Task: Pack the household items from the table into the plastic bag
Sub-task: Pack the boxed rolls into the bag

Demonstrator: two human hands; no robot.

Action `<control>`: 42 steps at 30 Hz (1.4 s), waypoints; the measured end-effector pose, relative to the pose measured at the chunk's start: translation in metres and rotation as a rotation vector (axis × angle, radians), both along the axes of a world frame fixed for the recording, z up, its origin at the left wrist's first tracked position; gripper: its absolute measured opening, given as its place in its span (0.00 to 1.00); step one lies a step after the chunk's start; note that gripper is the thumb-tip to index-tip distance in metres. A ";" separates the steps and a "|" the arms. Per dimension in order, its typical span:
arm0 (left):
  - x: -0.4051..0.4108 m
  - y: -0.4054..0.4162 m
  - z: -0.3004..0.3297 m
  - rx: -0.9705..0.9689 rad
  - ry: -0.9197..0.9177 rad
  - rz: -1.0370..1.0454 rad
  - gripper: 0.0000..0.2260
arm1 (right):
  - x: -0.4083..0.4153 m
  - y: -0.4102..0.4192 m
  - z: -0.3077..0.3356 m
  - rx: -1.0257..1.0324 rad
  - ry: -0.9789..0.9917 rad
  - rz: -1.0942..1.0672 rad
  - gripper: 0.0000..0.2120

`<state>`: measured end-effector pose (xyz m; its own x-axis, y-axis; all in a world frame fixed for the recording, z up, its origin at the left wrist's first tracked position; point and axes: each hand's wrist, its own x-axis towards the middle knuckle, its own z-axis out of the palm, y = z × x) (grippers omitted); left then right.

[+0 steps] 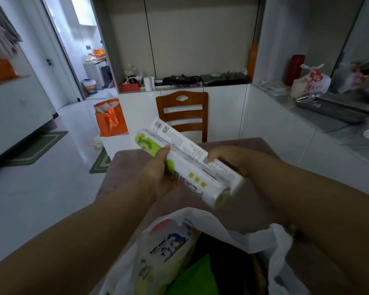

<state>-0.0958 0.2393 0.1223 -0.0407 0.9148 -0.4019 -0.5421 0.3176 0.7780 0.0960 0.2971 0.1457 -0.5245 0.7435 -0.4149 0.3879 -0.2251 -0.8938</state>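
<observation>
Nearest the lens: the white plastic bag (262, 241), mouth gaping upward at the near edge of the table (262, 145). Inside the bag, against its left wall, a pack of baby wipes (168, 248) with penguin print; beside that, deeper in the bag, something dark and a bright green item (197, 277), identity unclear.

Above the bag, on its far side, both hands hold a long white box with green ends (190, 165), probably a cling film or foil roll; the print is too blurred to read. The box is clear of the bag, tilted, its near end closest to the bag mouth, its far end pointing away up-left.

Left hand (158, 177): fingers curled under and around the box's middle, thumb on top. Right hand (228, 158): fingers wrapped over the box's upper edge toward the end nearer the bag, thumb hidden. Both grips look firm.

Judgement on the step: the box is about to go in. The bag mouth is slack and the right rim folds inward, so the box's corner could catch on that fold or push the film down flat. Better to lead with the near end, steeply, aiming for the dark gap right of the wipes in the bag. One hand could release and hold the bag rim open while the other lowers the box. Sliding it along the wipes pack should keep it standing instead of wedging crosswise over the bag mouth.
</observation>
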 end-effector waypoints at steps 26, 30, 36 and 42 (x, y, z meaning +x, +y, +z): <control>0.087 -0.237 0.096 0.086 0.250 -0.039 0.15 | 0.038 -0.255 0.050 -0.322 0.623 -0.014 0.05; 0.094 -0.256 0.085 0.085 0.334 -0.004 0.14 | 0.045 -0.274 0.034 -0.254 0.592 -0.063 0.05; 0.097 -0.272 0.072 -0.018 0.239 0.094 0.17 | 0.066 -0.279 0.027 -0.171 0.685 -0.172 0.13; 0.110 -0.280 0.057 -0.035 0.223 0.034 0.12 | 0.055 -0.288 0.020 -0.220 0.725 -0.140 0.13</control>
<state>0.0140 -0.0405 0.1788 -0.1626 0.8972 -0.4107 -0.3685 0.3309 0.8688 0.1512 0.0093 0.1660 -0.6287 0.7632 -0.1492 -0.3230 -0.4308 -0.8427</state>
